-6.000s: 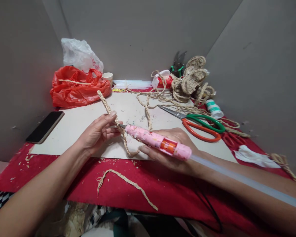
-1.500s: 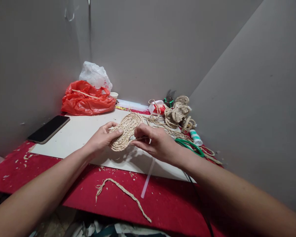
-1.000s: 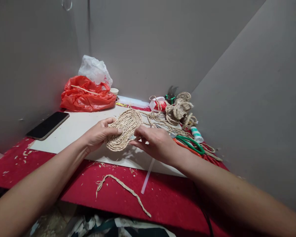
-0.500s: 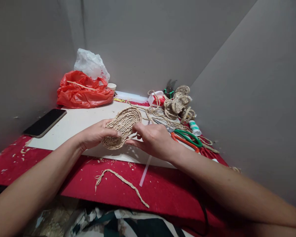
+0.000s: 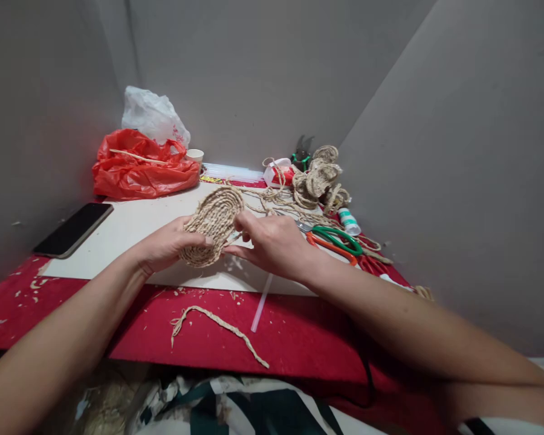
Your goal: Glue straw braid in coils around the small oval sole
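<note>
An oval coil of braided straw cord (image 5: 215, 214) is held up, tilted, above the white board (image 5: 131, 199). My left hand (image 5: 170, 244) grips its left side, with the thumb lying across the front face. At the coil's right edge, my right hand (image 5: 269, 241) is closed, thumb and bent fingers against the rim. A bit of cord shows between those fingers, partly hidden. Below on the red cloth lies a short loose braid (image 5: 222, 323) with a frayed end. A clear glue stick (image 5: 262, 302) rests partly on the board near my right hand.
Scissors with green and orange handles (image 5: 335, 238) lie right of my right hand. Heaped braided cord (image 5: 321, 178), pliers (image 5: 303, 154) and a white-and-teal spool (image 5: 349, 222) stand behind. A phone (image 5: 75, 229), a red plastic bag (image 5: 145, 175) and a paper cup (image 5: 194, 156) are on the left.
The whole view has shifted slightly, so everything sits a little further left. Both hands keep the same hold on the coil, with hardly any movement of the fingers.
</note>
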Demonstrator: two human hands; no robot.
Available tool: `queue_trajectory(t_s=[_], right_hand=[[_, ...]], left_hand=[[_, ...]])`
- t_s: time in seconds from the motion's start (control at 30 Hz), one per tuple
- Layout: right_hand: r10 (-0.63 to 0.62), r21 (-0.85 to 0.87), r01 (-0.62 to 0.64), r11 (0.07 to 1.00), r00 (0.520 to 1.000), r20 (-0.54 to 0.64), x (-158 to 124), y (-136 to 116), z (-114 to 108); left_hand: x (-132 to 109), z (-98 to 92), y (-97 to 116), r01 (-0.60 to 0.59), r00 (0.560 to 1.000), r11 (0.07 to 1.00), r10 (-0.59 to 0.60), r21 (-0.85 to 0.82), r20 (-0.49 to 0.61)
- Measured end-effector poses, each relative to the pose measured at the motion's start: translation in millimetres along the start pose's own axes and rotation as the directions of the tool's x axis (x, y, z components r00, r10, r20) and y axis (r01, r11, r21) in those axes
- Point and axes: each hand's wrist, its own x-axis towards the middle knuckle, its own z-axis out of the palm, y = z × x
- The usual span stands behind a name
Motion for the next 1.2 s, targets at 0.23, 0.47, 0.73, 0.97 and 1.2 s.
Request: queue_trajectory(t_s=[0.23,0.47,0.73,0.97,1.2], right_hand=[[0.111,-0.017,-0.111,0.994,0.993,0.026,13,9,-1],[0.126,0.087,-0.127,0.988,0.992,0.020,19,17,-5],[0.216,0.042,-0.214,0.976,0.976,-0.037,0,49,-34],[0.675,-0.308,-0.608,0.732,0.583,0.452,-76,99,-35],[0.693,-0.331,-0.634,0.698,0.483,0.535,-90,113,-16]], left_hand=[[3,1.7,-1,-0.047,0.993,0.998,0.042,-0.038,-0.112],[2,6.5,8,-0.032,0.984,0.995,0.015,-0.091,-0.179],[1,4.3,12,-0.064,0.957,0.967,-0.011,-0.247,-0.289],[-3,0.9,20,-0.125,0.939,0.944,0.013,-0.306,-0.343],[-4,-3.2,15,-0.123,0.949,0.942,0.021,-0.312,-0.313]])
